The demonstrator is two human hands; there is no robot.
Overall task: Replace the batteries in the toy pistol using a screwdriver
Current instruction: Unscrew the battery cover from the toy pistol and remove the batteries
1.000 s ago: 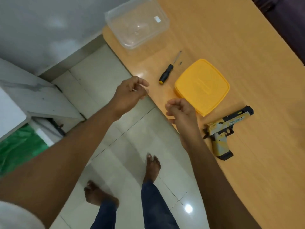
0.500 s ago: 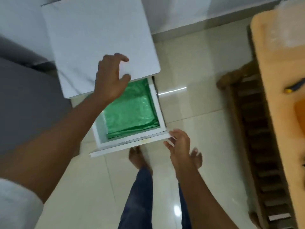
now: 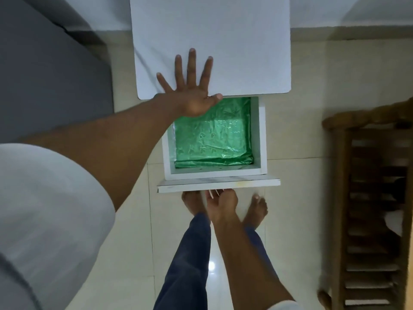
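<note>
Fetching batteries: left hand (image 3: 190,95) lies flat, fingers spread, on the cabinet top (image 3: 223,41); right hand (image 3: 221,202) hooks the open drawer (image 3: 218,184) front; next, search inside.

Dim, even indoor light with a cool cast; a small bright glare spot sits on the glossy floor (image 3: 211,266) between the legs; the green lining (image 3: 212,135) glints in creases; the near sleeve (image 3: 44,220) is soft and blurred; wide-angle bending stretches the edges.
</note>
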